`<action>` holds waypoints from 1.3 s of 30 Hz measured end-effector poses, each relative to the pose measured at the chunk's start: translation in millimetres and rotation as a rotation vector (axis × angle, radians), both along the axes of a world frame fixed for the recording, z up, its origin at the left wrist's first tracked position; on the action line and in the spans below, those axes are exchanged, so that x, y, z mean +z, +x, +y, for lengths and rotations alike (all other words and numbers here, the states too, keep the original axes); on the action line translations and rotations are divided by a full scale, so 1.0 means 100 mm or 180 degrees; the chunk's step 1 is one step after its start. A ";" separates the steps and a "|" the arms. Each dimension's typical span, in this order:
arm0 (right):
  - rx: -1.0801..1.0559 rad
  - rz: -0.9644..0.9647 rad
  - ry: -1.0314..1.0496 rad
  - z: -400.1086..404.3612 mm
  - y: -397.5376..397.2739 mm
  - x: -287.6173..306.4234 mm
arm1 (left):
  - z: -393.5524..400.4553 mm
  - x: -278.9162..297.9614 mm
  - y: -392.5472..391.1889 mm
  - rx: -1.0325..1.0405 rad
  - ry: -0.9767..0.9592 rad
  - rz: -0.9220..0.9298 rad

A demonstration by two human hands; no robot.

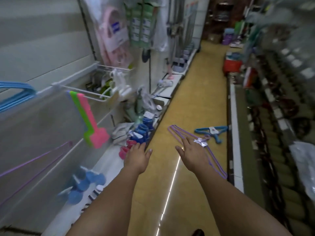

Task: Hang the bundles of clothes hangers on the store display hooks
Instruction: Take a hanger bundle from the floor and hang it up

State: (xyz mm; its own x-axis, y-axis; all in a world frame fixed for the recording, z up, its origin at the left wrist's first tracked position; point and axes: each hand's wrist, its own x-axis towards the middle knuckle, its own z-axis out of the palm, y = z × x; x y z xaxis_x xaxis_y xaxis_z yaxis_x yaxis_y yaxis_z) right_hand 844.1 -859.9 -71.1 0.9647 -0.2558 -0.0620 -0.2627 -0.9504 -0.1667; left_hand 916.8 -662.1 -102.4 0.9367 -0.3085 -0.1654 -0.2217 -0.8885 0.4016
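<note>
Just past the right hand (192, 155), whose fingers (185, 142) were spread straight and held nothing, a purple bundle (190, 136) of hangers lay flat on the yellow floor (196, 99), its tagged hook end beside the fingertips (whether they touched it could not be told). Farther beyond those fingers, a blue bundle (211, 130) lay on the floor too, apart from the purple one. The left hand (137, 156) was stretched forward with straight, relaxed fingers (141, 145), gripping nothing, near the edge of the low shelf (105, 160). Up and to the left of that hand, a white hook (85, 92) jutted from the wall, carrying pink and green items (88, 116). Blue hangers (15, 94) hung at the far left.
</note>
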 end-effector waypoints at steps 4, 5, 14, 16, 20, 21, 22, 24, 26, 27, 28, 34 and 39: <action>-0.0326 0.0001 -0.0018 -0.67 -0.03 -0.03 | -0.73 0.01 0.15 -0.0353 0.0031 -0.0024; -0.0400 -0.0015 -0.0014 -0.82 -0.03 -0.03 | -0.89 0.02 0.18 -0.0414 0.0016 -0.0006; -0.0899 -0.0044 0.0050 -2.41 0.06 -0.06 | -2.53 0.00 0.60 -0.0798 0.0072 -0.0010; -0.1027 -0.0011 0.0100 -2.71 0.10 -0.10 | -2.81 -0.03 0.68 -0.0861 0.0106 -0.0039; -0.1170 0.0083 0.0160 -3.17 0.19 -0.19 | -3.28 -0.10 0.92 -0.0972 0.0056 0.0010; -0.1176 0.0116 0.0167 -3.27 0.24 -0.22 | -3.39 -0.11 1.00 -0.0976 0.0030 0.0025; -0.1184 0.0146 0.0181 -3.35 0.29 -0.24 | -3.49 -0.12 1.09 -0.0980 0.0015 0.0016; -0.1208 0.0205 0.0226 -3.52 0.44 -0.29 | -3.67 -0.15 1.29 -0.1002 0.0004 -0.0002; -0.1229 0.0197 0.0261 -3.66 0.59 -0.33 | -3.83 -0.19 1.49 -0.1039 -0.0006 0.0025; -0.1236 0.0182 0.0251 -3.73 0.67 -0.35 | -3.90 -0.21 1.59 -0.1055 -0.0008 0.0046; -0.1244 0.0171 0.0228 -3.80 0.77 -0.37 | -3.98 -0.23 1.71 -0.1076 -0.0011 0.0065; -0.1451 0.0324 0.0227 -4.17 1.43 -0.42 | -4.37 -0.34 2.49 -0.1174 0.0011 0.0196; -0.1484 0.0467 0.0200 -4.36 2.12 -0.64 | -4.58 -0.54 3.17 -0.1227 0.0132 0.0269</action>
